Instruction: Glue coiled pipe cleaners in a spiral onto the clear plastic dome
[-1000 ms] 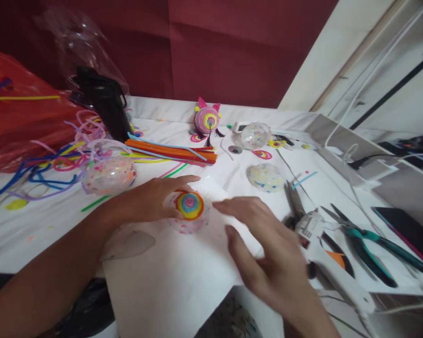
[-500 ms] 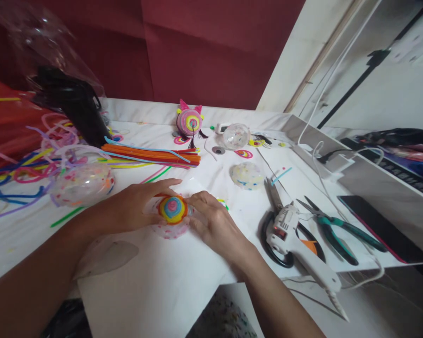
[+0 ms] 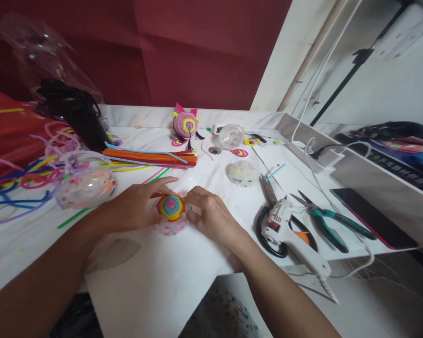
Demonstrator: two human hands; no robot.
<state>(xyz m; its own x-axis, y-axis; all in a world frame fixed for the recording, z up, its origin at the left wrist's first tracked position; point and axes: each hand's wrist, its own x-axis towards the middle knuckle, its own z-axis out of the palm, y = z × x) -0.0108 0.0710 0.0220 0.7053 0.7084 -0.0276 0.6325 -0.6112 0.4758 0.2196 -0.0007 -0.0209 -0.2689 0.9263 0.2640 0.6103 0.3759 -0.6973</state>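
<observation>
A coiled pipe-cleaner disc [image 3: 171, 207], with a pink middle and blue, yellow and orange rings, rests on top of a clear dotted plastic shell [image 3: 171, 229]. From the left, my left hand [image 3: 141, 204] curves its thumb and fingers around the disc and shell. My right hand [image 3: 207, 211] presses the disc's right edge with closed fingertips. Most of the shell is hidden by the disc and my hands. White paper [image 3: 155, 277] lies beneath them.
Orange pipe cleaners [image 3: 148, 158] lie behind my hands, near a pink eared ball figure [image 3: 186, 124]. Clear dotted shells [image 3: 88, 187] stand around. To the right are a glue gun [image 3: 282, 223], scissors [image 3: 268, 188], pliers [image 3: 324, 218] and a black phone-like slab [image 3: 370, 216].
The camera view has shifted slightly, with the right-hand tools appearing further left. Both hands keep nearly the same hold around the coiled disc.
</observation>
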